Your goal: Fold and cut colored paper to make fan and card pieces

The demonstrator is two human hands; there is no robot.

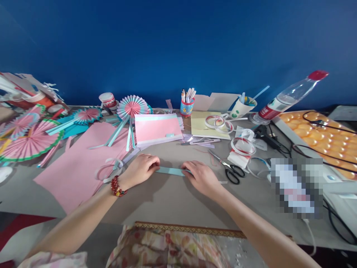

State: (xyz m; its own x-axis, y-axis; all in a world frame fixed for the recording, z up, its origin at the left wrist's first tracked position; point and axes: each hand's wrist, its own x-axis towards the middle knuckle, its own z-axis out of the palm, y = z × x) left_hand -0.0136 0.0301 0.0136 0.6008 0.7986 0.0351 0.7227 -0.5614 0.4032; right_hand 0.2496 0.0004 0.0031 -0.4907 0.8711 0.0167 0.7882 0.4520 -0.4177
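A narrow light-blue paper strip [171, 171] stretches between my two hands over the grey table. My left hand [143, 169], a beaded bracelet on its wrist, pinches the strip's left end with curled fingers. At the other end my right hand [201, 176] has its fingers closed on the strip, some of them pressed near the table. Just right of my right hand lie scissors with black handles [234, 173], blades pointing away to the left. Beyond the hands lies a pink sheet with pale-blue and white edges [157, 128].
Large pink sheets [72, 163] cover the left, with folded paper fans [132, 108] behind. A pen cup [187, 108], tape rolls [214, 121], a paper cup [241, 108] and a tilted-looking bottle [290, 98] line the back. A glue gun [267, 137] and cables lie right.
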